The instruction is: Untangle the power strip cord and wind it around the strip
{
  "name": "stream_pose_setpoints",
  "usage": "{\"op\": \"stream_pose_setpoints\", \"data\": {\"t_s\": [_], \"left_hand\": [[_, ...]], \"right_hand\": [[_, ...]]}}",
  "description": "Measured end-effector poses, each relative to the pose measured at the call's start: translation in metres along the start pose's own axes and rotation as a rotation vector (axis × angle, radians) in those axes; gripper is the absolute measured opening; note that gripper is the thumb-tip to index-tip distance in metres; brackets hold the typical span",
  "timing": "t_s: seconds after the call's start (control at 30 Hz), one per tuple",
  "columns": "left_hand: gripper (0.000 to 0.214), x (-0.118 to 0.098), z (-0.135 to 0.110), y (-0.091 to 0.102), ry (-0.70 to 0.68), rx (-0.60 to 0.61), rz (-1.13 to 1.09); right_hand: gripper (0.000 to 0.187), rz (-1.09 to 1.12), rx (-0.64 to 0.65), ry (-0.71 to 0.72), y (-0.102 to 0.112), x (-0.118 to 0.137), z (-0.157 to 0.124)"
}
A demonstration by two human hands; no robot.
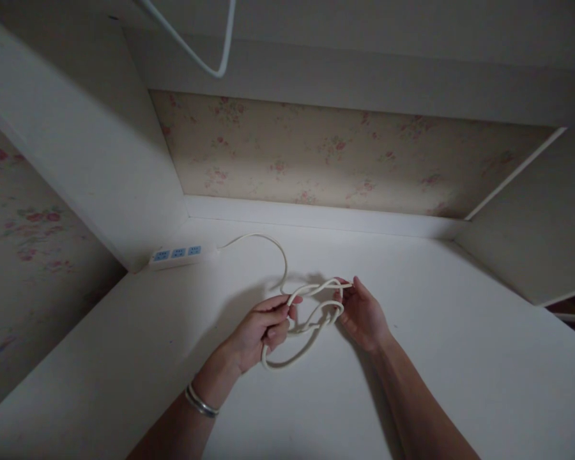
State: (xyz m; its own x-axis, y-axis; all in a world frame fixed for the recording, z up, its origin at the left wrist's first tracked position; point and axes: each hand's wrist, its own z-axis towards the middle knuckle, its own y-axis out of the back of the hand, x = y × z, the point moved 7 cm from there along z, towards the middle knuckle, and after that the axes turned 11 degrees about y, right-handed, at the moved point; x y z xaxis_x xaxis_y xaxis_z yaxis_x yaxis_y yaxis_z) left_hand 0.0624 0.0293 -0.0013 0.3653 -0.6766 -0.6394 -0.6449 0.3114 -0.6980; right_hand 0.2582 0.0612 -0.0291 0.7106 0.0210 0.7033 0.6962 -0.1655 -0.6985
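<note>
A cream power cord (292, 364) hangs in tangled loops between my two hands, a little above the white desk top. My left hand (263, 326) is closed round the left side of the loops, thumb and fingers pinching the cord. On the right, my right hand (361, 313) grips the other side of the loops with its fingertips. From the bundle the cord curves away to a white power strip (177, 257) with blue sockets, lying at the left back of the desk. Where the cord's other end lies, I cannot make out.
The white desk top (436, 383) runs back to a low white ledge (316, 213) and floral wallpaper (278, 153). White side panels (119, 147) stand left and right, with a shelf (364, 76) overhead. A bent white rod or cable (218, 71) hangs at the top.
</note>
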Motion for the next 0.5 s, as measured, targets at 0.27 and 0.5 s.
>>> {"op": "stream_pose_setpoints", "data": {"t_s": [0.27, 0.5], "left_hand": [[0.024, -0.003, 0.000, 0.000, -0.026, 0.015, -0.038], [0.026, -0.002, -0.002, 0.001, -0.041, 0.010, -0.021]], "right_hand": [[0.021, 0.035, 0.017, -0.002, 0.001, -0.004, 0.003], [0.029, -0.022, 0.132, -0.042, -0.014, -0.006, -0.004]]}}
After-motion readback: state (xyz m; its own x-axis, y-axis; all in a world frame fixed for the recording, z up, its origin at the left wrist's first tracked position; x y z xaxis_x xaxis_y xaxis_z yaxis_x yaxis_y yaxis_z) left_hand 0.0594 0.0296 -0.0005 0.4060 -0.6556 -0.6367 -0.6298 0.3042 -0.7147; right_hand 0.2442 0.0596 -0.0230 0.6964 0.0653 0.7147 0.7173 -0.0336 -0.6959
